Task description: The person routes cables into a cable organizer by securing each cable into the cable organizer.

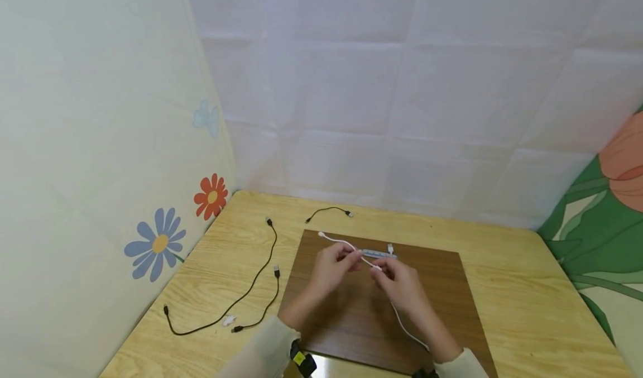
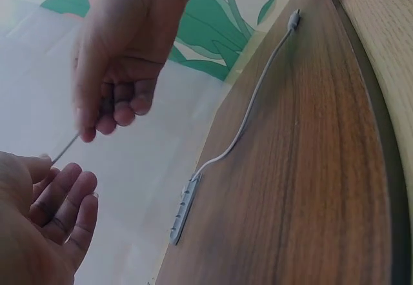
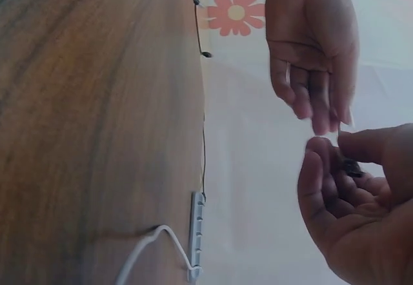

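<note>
A short white cable [image 1: 337, 239] is stretched between the two hands above the brown board. My left hand [image 1: 334, 267] pinches it between thumb and fingers, with one cable end sticking out past that hand to the far left. The right hand [image 1: 402, 283] pinches the other end; a dark plug [image 3: 352, 167] shows in its fingers in the right wrist view. Beyond the hands lies a grey-blue slotted cable holder [image 1: 378, 253] near the board's back edge. A second white cable [image 2: 248, 117] runs from that holder across the board, its plug [image 2: 293, 20] near the board's edge.
The brown board [image 1: 346, 316] lies on a wooden table [image 1: 532, 288]. Left of it are a long black cable [image 1: 256, 280], a short black cable [image 1: 273, 300] and a small white piece [image 1: 228, 320]. Another black cable [image 1: 329, 208] lies behind. Fabric backdrops [image 1: 346, 87] enclose the table.
</note>
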